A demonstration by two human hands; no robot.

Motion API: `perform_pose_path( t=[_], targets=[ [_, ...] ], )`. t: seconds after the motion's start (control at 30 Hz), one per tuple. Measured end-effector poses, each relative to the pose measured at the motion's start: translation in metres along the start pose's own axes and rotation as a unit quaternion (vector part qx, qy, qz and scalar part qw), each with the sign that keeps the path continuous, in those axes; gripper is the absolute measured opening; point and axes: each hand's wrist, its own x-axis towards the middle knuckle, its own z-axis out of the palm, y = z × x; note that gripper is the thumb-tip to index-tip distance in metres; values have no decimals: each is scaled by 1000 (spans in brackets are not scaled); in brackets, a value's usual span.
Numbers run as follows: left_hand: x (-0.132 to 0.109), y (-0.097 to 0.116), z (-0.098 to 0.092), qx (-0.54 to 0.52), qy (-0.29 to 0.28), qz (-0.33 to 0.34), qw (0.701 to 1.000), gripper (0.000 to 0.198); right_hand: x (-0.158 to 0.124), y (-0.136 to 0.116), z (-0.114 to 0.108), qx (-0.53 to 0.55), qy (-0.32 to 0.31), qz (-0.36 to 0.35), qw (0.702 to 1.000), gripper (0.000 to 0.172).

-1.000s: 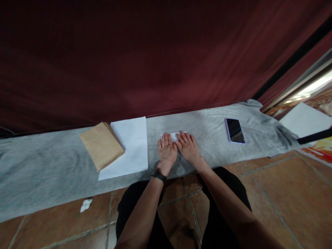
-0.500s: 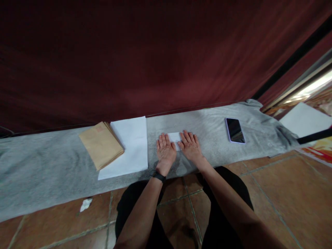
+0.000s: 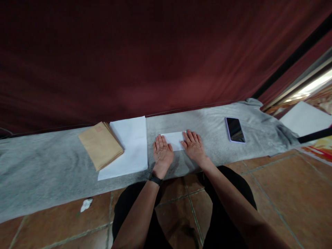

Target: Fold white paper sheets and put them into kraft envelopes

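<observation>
A small folded white paper lies on the grey felt cloth in front of me. My left hand lies flat on its left end, fingers stretched out, a black band on the wrist. My right hand presses flat on the paper's right end, fingers spread. Neither hand grips anything. The middle of the paper shows between the two hands.
To the left lie a stack of brown envelopes and a white sheet partly under them. A dark phone rests on the cloth to the right. A red curtain hangs behind. Tiled floor holds a paper scrap.
My hands have slid apart along the folded paper, left hand leftward and right hand rightward. More of the white paper shows between them now.
</observation>
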Motion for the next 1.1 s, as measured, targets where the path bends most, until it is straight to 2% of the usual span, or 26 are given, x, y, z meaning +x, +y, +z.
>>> perform_pose_path(
  t=[0.2, 0.37, 0.63, 0.8, 0.97, 1.1],
  targets=[
    [-4, -5, -18, -7, 14, 12, 1000, 58, -1, 6, -3, -11, 1, -1, 1000, 57],
    [0, -11, -32, -65, 27, 15, 997, 57, 0, 6, -7, -13, -12, 1, 1000, 55],
    [12, -23, -28, -226, -1, -57, 972, 56, 0, 6, -9, -18, -11, 0, 1000, 55],
    [17, -28, -25, -280, -30, -104, 954, 68, -1, 6, -10, -15, -15, 3, 1000, 54],
    [16, -26, -25, -266, -50, -108, 957, 67, -1, 6, -8, -10, -5, 0, 1000, 54],
    [6, -16, -29, -171, -11, -60, 983, 64, -2, 6, -8, -15, -1, -1, 1000, 54]
  ],
)
